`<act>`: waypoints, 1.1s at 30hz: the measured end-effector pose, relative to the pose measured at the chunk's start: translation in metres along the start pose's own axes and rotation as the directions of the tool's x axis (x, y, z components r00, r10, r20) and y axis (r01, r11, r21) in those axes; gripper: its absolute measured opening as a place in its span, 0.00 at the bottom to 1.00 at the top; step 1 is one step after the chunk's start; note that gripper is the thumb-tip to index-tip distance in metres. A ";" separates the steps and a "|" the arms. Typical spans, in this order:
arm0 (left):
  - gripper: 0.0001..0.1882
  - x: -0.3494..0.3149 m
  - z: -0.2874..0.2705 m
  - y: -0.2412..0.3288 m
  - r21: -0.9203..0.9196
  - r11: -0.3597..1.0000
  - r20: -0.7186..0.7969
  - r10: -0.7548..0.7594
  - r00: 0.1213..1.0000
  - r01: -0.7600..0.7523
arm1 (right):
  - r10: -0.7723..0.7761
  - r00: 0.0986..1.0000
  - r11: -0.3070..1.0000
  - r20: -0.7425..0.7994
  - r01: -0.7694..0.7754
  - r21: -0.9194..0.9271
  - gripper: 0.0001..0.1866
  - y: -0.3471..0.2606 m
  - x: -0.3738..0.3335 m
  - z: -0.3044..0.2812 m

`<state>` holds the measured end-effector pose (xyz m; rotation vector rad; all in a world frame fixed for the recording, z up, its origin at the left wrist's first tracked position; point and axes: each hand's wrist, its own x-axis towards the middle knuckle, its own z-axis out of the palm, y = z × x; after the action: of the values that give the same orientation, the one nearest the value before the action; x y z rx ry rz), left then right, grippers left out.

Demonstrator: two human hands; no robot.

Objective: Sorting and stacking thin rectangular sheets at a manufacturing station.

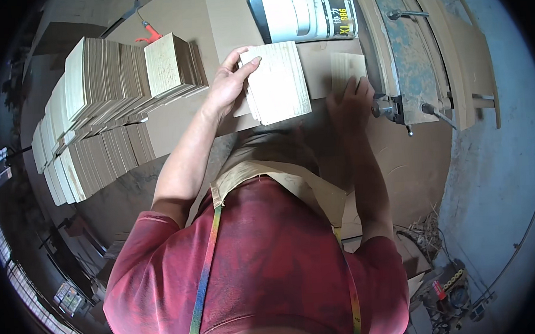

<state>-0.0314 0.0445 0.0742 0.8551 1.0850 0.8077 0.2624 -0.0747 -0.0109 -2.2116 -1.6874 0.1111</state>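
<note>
A stack of thin wooden boards is held, on the near side of the white jug, by the left hand, thumb laid on top, fingers curled at the edge. Near the jug's right end, another board is touched by the half-curled right hand; whether it is gripped cannot be told. To the jug's left, many boards are piled.

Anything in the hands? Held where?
Left hand: stack of wooden boards, by its left edge, thumb on top. Right hand: at the lower edge of another board; grip unclear.
</note>
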 end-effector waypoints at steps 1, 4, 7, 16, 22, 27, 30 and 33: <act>0.22 -0.002 0.001 0.001 0.015 1.000 0.007 -0.001 1.000 0.001 | -0.049 0.996 0.998 -0.077 0.045 -0.052 0.33 0.005 0.004 0.008; 0.23 -0.004 0.004 0.001 0.053 0.999 0.017 -0.002 1.000 0.001 | -0.223 0.933 0.960 -0.281 0.160 -0.231 0.28 0.019 0.023 0.034; 0.22 0.004 0.012 -0.004 0.009 0.999 0.022 -0.043 0.999 0.043 | -0.181 0.930 0.983 -0.320 0.165 -0.079 0.24 0.019 0.060 0.044; 0.20 0.022 0.055 -0.045 0.114 0.988 -0.080 0.116 0.990 -0.106 | -0.173 0.985 0.941 -0.028 0.173 0.290 0.32 -0.076 0.014 -0.073; 0.20 0.028 0.052 -0.041 0.053 0.994 -0.012 0.099 0.995 -0.098 | -0.179 0.950 0.960 -0.255 0.226 0.167 0.34 -0.049 -0.012 -0.076; 0.19 0.018 0.040 -0.025 -0.033 0.998 0.084 0.062 0.994 -0.060 | -0.109 0.968 0.991 -0.224 0.122 0.046 0.29 0.020 -0.011 -0.018; 0.19 0.018 0.039 -0.018 -0.030 0.999 0.116 0.036 0.993 -0.033 | -0.210 0.935 0.976 -0.285 0.184 -0.117 0.28 0.029 0.020 0.029; 0.17 0.019 0.045 -0.017 -0.037 0.999 0.021 -0.005 1.000 0.006 | -0.105 0.946 0.990 -0.307 0.128 0.057 0.28 0.020 0.061 0.034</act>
<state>0.0191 0.0456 0.0620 0.8276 1.0507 0.8102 0.2893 -0.0139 -0.0399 -1.9505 -1.6072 -0.1832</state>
